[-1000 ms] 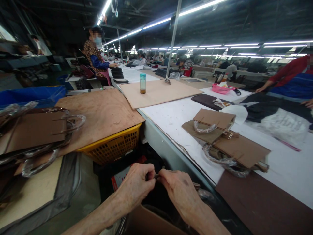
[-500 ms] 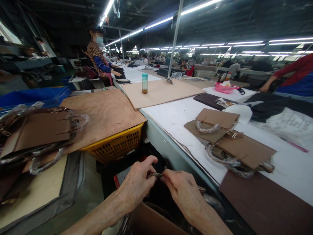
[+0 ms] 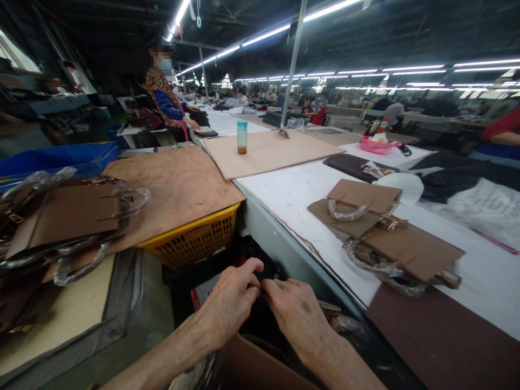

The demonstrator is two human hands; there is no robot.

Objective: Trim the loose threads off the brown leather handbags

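My left hand [image 3: 229,303] and my right hand [image 3: 296,314] meet low in front of me, below the table's edge. Both are closed in a pinch on a small dark piece between the fingertips; I cannot make out what it is. A brown bag part [image 3: 247,368] lies under my wrists. On the white table [image 3: 292,200] to the right lie brown bags [image 3: 385,233] with plastic-wrapped handles.
A yellow basket [image 3: 195,238] sits under a plywood sheet [image 3: 170,189]. More brown bags [image 3: 60,222] are stacked at left. A small bottle [image 3: 242,137] stands on a board. A person in a patterned top [image 3: 162,97] works at the far end; a red sleeve [image 3: 504,127] shows at right.
My hands have shifted slightly while staying pinched together; the left index finger has lifted. The view has tilted a little, and the red-sleeved person at right has drawn back.
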